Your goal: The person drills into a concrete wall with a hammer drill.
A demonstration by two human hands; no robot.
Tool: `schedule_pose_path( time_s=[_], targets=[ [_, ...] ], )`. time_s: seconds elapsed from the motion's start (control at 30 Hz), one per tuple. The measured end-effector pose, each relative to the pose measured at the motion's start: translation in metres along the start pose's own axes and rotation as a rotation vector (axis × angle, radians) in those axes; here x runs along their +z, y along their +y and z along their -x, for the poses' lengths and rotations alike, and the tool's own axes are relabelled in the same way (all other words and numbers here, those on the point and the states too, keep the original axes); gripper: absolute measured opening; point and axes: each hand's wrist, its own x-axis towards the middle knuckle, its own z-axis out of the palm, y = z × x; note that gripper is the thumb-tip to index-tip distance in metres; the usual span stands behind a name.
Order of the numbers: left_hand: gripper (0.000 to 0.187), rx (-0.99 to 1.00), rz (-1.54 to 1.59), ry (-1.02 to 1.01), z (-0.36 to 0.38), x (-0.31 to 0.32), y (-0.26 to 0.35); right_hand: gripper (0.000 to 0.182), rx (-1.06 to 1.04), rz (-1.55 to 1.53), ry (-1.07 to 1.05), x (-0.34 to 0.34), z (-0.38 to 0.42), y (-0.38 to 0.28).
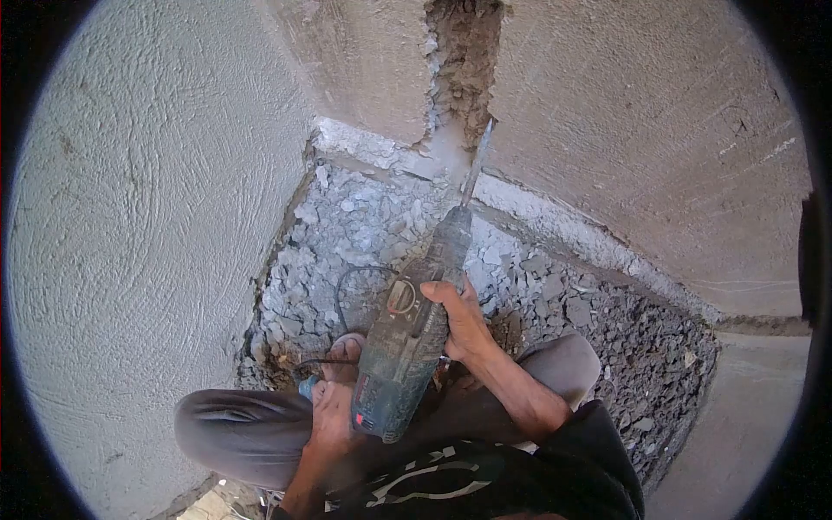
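Observation:
A dusty rotary hammer [403, 347] slants up across the middle, its chisel bit [479, 165] pointing at the right edge of a rough groove [466, 69] cut in the wall. Pale dust hangs near the tip. My right hand [458, 319] is wrapped around the tool's front half, thumb on top. Low on the left, my left hand [332, 412] is closed against the rear of the tool, with its fingers partly hidden by the housing. A dark cord [340, 299] loops out on the tool's left side.
Broken plaster and rubble [347, 217] cover the floor, with darker crumbled debris [633, 364] to the right. A rough plastered wall [156, 217] rises on the left. My bent knees [230, 433] flank the tool, and a foot [348, 348] rests beside it. A pale ledge [572, 217] runs along the wall's base.

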Motion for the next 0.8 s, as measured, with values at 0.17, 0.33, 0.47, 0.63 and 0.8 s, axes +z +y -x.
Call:
schedule_pose_path(
  time_s=[0.17, 0.33, 0.47, 0.63, 0.8],
  targets=[
    [0.084, 0.071, -0.045, 0.023, 0.004, 0.015, -0.015, 0.056, -0.021, 0.008, 0.007, 0.002, 0.002, -0.002],
    [0.067, 0.012, 0.002, -0.026, -0.001, -0.016, 0.021, 0.054, -0.039, 0.021, 0.014, 0.004, 0.001, -0.006],
    [0.062, 0.148, -0.005, 0.162, -0.004, 0.007, -0.005, 0.054, -0.032, 0.006, 0.006, 0.003, -0.005, -0.011],
    [0.058, 0.154, -0.056, 0.183, -0.009, 0.008, -0.005, 0.053, -0.034, 0.034, 0.009, 0.003, -0.014, -0.018],
    [0.065, 0.227, -0.013, 0.259, -0.005, 0.018, -0.016, 0.057, 0.008, -0.035, 0.026, 0.005, -0.007, -0.023]
  ],
)
